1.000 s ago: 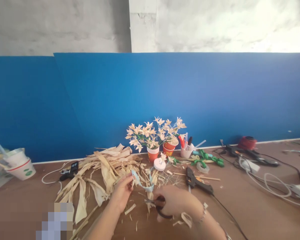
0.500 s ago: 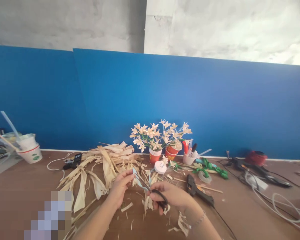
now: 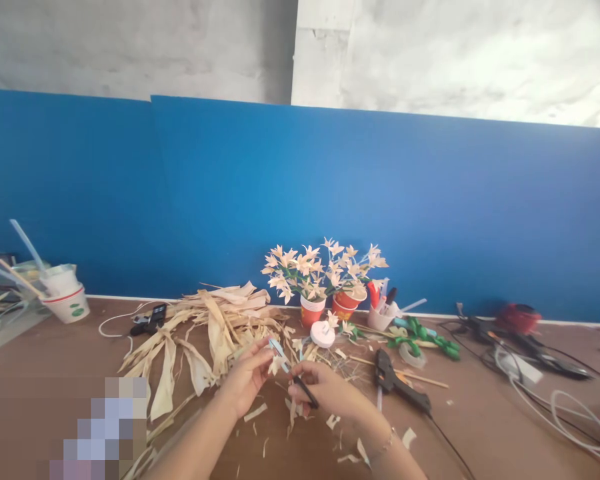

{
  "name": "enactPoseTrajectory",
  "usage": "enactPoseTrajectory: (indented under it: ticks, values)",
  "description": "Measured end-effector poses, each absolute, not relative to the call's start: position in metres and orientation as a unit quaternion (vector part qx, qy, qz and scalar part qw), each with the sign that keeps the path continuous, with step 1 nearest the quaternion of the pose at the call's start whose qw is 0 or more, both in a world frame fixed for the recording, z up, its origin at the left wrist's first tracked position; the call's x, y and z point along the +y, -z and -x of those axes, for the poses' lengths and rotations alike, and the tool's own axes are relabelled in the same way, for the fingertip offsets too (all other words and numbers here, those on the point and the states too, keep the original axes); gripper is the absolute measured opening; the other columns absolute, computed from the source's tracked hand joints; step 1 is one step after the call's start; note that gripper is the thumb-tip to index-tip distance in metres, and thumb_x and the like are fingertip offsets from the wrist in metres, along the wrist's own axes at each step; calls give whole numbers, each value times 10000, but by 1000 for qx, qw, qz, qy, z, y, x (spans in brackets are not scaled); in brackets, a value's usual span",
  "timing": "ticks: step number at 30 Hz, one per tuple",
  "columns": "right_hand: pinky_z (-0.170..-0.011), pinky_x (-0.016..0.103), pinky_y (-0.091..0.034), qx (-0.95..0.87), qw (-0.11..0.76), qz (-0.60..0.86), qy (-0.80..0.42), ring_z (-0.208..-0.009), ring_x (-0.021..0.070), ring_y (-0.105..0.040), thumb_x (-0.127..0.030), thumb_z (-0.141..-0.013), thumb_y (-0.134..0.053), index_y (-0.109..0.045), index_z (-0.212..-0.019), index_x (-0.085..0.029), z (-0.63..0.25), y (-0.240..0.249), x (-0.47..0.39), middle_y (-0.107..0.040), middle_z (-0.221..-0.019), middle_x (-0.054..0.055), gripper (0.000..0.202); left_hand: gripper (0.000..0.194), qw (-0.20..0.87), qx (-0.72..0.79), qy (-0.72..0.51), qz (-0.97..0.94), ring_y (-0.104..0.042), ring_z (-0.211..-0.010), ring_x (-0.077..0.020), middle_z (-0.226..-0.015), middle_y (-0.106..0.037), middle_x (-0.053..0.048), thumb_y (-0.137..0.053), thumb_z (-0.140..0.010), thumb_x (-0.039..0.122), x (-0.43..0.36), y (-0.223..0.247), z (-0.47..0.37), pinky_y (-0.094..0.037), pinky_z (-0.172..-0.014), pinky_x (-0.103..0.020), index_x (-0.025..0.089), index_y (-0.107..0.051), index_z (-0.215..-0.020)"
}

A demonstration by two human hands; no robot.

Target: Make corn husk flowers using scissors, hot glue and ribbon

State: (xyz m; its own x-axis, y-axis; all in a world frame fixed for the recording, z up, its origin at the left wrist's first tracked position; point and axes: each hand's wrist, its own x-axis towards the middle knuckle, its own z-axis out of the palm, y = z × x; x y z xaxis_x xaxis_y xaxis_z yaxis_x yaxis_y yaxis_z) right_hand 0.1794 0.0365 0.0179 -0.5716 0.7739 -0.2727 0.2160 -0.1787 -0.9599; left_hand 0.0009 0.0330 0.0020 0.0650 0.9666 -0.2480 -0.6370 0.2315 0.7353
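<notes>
My left hand (image 3: 245,381) is closed, with thumb and fingers pinching a small pale husk flower (image 3: 276,365) near a light blue strip (image 3: 278,348). I cannot tell whether the strip is part of the flower. In my right hand (image 3: 327,388) is a pair of scissors (image 3: 306,393) with black handles, its front end directed towards the left hand. How far the blades are apart is too small to make out. Pale scraps (image 3: 256,412) lie on the brown table below both hands. A heap of dried husks (image 3: 223,313) spreads just behind and left of my left hand.
Pale flowers (image 3: 305,263) stand in red paper cups (image 3: 313,312) before the blue partition (image 3: 220,193). A white round lid-like piece (image 3: 323,335) sits in front. Rightward are a black glue gun (image 3: 400,381), green bundles (image 3: 420,337) and tangled cables (image 3: 555,407). A straw-filled cup (image 3: 66,305) stands left.
The scissors in my right hand have turned, and their handles look more edge-on. The flower in my left hand has turned slightly. The whole view has shifted a little.
</notes>
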Motion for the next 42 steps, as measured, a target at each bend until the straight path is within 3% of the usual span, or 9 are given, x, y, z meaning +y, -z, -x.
enactPoseTrajectory:
  ticks: [6, 15, 25, 31, 42]
  values:
    - [-422, 177, -330, -640, 243, 406, -606, -430, 64, -456, -417, -630, -685, -552, -886, -145, -173, -5, 38, -535, -547, -47, 397, 406, 708, 369, -567, -202, -585, -565, -71, -778, -659, -25, -662, -673, 50, 33, 1, -1, -427, -444, -138, 153, -594, -1060]
    - [-413, 177, -303, -621, 271, 405, -614, -418, 60, -427, -385, -634, -683, -549, -901, -142, -169, 6, 39, -526, -508, -52, 384, 351, 719, 347, -562, -218, -598, -584, -76, -768, -659, -37, -670, -663, 32, 32, 1, -1, -477, -521, -146, 127, -630, -998]
    - [-438, 187, -334, -599, 300, 328, -666, -471, 66, -472, -430, -592, -726, -536, -799, -143, -160, -12, 30, -528, -580, -43, 401, 402, 731, 322, -548, -249, -584, -626, -64, -1056, -625, -57, -696, -651, 80, 29, 0, 2, -426, -500, -152, 178, -623, -1034]
    - [-430, 180, -322, -579, 295, 345, -677, -469, 71, -510, -444, -605, -718, -512, -778, -145, -160, -12, 29, -553, -606, -30, 402, 412, 728, 284, -566, -262, -590, -705, -119, -844, -646, -40, -699, -632, 85, 30, 1, 0, -440, -653, -221, 156, -621, -1030]
    - [-435, 182, -346, -554, 315, 358, -683, -433, 55, -467, -486, -590, -723, -430, -842, -173, -156, -2, 30, -537, -570, -64, 497, 397, 717, 295, -573, -264, -583, -716, -138, -791, -645, -33, -736, -575, 83, 30, -2, -2, -407, -726, -256, 149, -646, -956]
